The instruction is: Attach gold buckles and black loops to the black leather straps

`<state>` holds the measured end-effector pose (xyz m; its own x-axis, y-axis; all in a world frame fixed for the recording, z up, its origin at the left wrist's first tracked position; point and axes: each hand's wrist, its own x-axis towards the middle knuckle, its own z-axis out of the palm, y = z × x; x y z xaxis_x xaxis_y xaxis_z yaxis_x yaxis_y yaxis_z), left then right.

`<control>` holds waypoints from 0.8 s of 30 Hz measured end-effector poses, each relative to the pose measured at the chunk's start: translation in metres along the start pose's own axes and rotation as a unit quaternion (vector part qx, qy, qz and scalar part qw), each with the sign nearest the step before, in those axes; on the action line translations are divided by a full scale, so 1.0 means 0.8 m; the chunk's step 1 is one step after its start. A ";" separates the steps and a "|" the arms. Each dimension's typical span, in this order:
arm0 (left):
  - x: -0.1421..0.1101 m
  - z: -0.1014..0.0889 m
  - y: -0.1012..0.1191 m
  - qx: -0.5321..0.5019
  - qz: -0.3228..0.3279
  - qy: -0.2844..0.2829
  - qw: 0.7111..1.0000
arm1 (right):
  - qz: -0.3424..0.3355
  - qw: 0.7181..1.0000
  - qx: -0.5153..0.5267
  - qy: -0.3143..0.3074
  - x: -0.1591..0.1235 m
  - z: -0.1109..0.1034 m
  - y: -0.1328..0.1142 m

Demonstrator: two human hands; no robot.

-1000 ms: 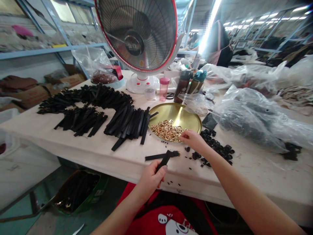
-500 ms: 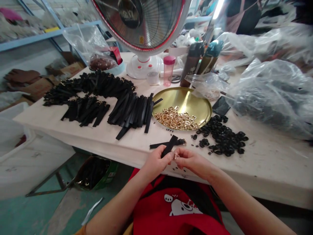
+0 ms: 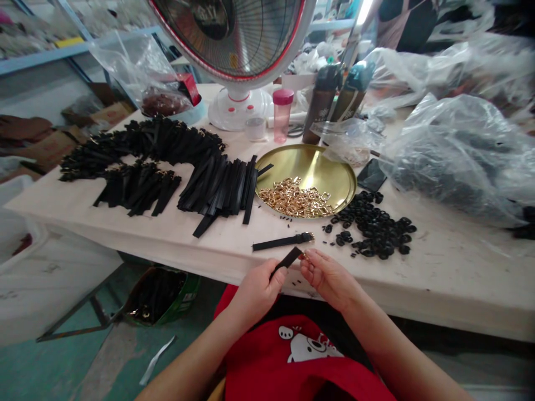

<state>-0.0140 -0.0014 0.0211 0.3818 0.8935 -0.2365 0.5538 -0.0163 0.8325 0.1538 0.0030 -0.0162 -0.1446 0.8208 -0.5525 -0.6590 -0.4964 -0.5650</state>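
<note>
My left hand (image 3: pixel 261 284) grips a black strap (image 3: pixel 288 260) that slants up to the right from between thumb and fingers. At the strap's upper end, my right hand (image 3: pixel 328 275) pinches a small gold buckle (image 3: pixel 305 254), mostly covered by the fingertips. Whether the strap passes through the buckle is too small to tell. Just beyond both hands lies a buckled black strap (image 3: pixel 280 241) with a gold buckle at its right end. Farther back, a round gold tray (image 3: pixel 321 161) holds a heap of gold buckles (image 3: pixel 295 199). Black loops (image 3: pixel 376 225) are piled to the right.
Loose black straps (image 3: pixel 223 189) lie left of the tray, with bundled buckled straps (image 3: pixel 142 139) behind. A fan heater (image 3: pixel 240 106), a pink-lidded bottle (image 3: pixel 282 117) and dark bottles (image 3: pixel 320 106) stand at the back. Plastic bags (image 3: pixel 455 161) cover the right side.
My left hand has drawn slightly down and left, turning the strap to a flatter slant. My right hand has moved the buckle to the strap's upper end. The view has shifted slightly.
</note>
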 end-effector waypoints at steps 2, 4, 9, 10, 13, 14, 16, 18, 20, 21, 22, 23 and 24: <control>-0.005 0.004 -0.004 -0.015 -0.011 -0.022 1.000 | -0.014 1.000 0.019 0.020 -0.001 0.004 0.003; -0.007 0.007 -0.005 -0.032 -0.017 -0.032 0.999 | -0.022 0.999 0.014 0.022 -0.004 0.006 0.007; -0.006 0.004 0.001 -0.011 0.007 -0.036 0.999 | -0.055 0.998 -0.021 0.016 -0.020 0.008 0.016; -0.006 0.002 0.003 -0.005 0.010 -0.045 0.999 | -0.060 0.998 -0.031 0.013 -0.023 0.008 0.019; -0.009 0.000 0.008 0.007 0.019 -0.065 0.998 | -0.055 0.995 -0.076 -0.035 -0.031 0.011 0.026; -0.010 0.000 0.009 0.008 0.022 -0.062 0.998 | -0.054 0.993 -0.090 -0.053 -0.033 0.012 0.028; -0.012 0.000 0.009 0.002 0.021 -0.051 0.998 | -0.060 0.991 -0.106 -0.063 -0.035 0.013 0.030; -0.014 0.000 0.009 -0.011 0.008 -0.051 0.999 | -0.073 0.991 -0.104 -0.035 -0.036 0.012 0.028; -0.017 0.000 0.008 -0.024 -0.008 -0.070 0.997 | -0.082 0.992 -0.094 0.003 -0.036 0.010 0.025; -0.019 0.000 0.008 -0.030 -0.012 -0.080 0.996 | -0.083 0.992 -0.093 0.013 -0.036 0.009 0.024; -0.020 0.000 0.008 -0.038 -0.011 -0.084 0.996 | -0.083 0.992 -0.097 0.014 -0.036 0.008 0.024; -0.021 0.001 0.008 -0.049 -0.005 -0.084 0.995 | -0.082 0.991 -0.105 0.005 -0.037 0.008 0.024; -0.021 0.001 0.009 -0.059 0.002 -0.081 0.995 | -0.080 0.990 -0.115 -0.009 -0.038 0.008 0.026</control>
<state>-0.0157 -0.0169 0.0302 0.5025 0.8097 -0.3031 0.4647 0.0426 0.8844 0.1399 -0.0306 -0.0074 -0.0659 0.8983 -0.4344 -0.4899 -0.4084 -0.7702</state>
